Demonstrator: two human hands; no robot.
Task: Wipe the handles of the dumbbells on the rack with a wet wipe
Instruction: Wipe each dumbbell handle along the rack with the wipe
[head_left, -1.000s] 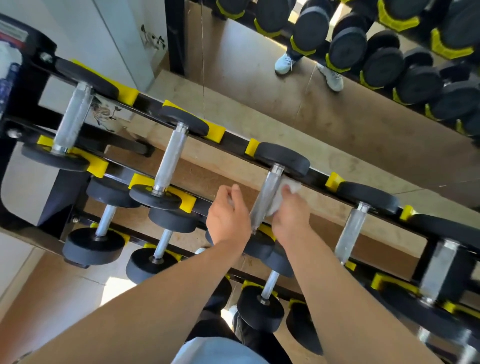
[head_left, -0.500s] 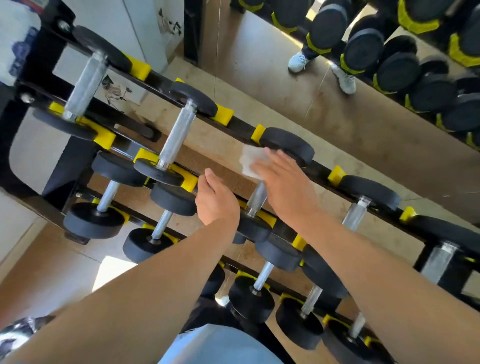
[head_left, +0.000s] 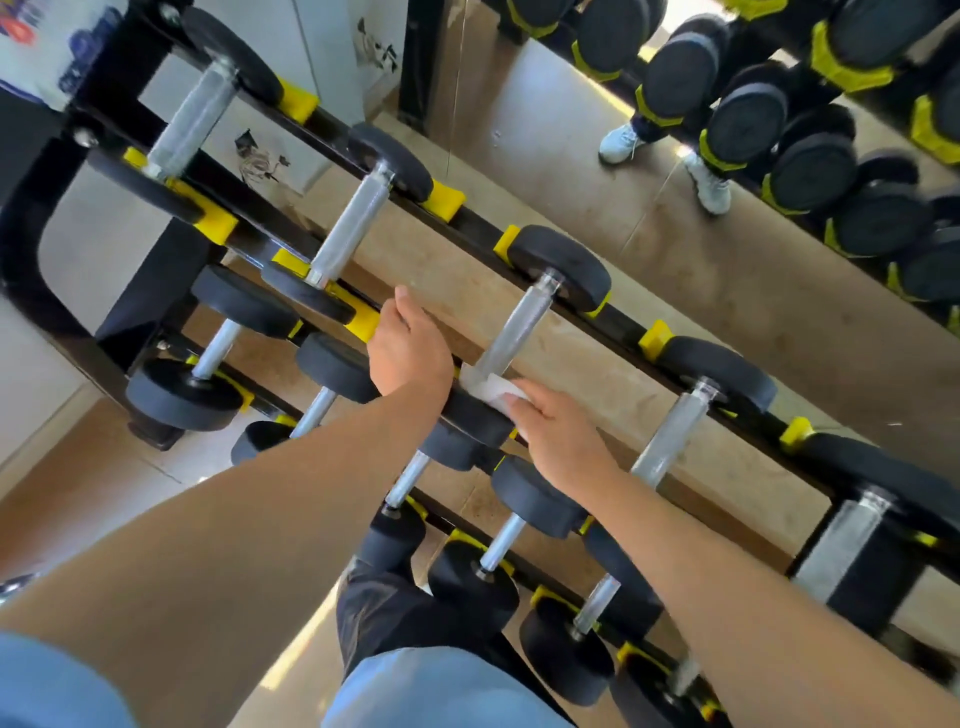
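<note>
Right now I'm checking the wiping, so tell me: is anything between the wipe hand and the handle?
Nothing visible. The right hand presses the wet wipe against the lower end of the handle. The left hand sits apart on the rack rail.

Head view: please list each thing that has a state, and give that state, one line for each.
wet wipe: crumpled, pressed against the lower end of a handle.
right hand: holds the wet wipe on the handle.
left hand: curled, resting on the rack's front rail.
wiped dumbbell handle: seated in the top row, lower end covered by the wipe.
rack: upright, dumbbells in every visible cradle.
</note>
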